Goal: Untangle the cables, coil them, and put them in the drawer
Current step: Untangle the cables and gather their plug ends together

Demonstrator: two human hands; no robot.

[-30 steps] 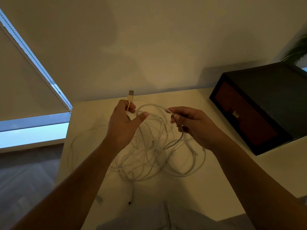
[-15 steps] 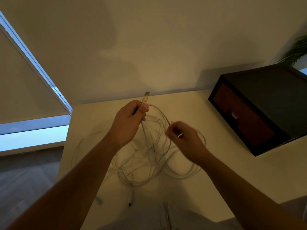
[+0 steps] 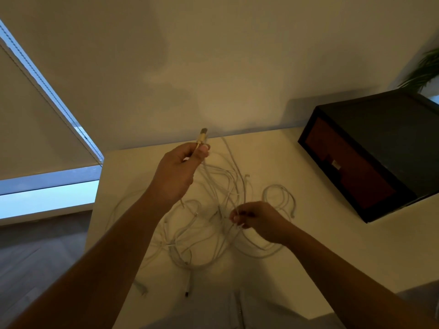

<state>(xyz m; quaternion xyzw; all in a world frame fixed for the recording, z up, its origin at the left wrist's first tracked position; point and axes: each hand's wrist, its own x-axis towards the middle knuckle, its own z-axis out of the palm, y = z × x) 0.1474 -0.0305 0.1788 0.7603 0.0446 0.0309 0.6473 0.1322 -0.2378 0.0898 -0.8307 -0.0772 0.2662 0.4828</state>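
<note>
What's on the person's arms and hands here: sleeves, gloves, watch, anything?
Nothing worn that shows. The left hand and right hand are bare: no gloves, tape or markers. The left forearm and right forearm are bare to the frame edge, with no sleeve, cuff, watch or band visible. The light is dim, so a thin ring can't be ruled out.
</note>
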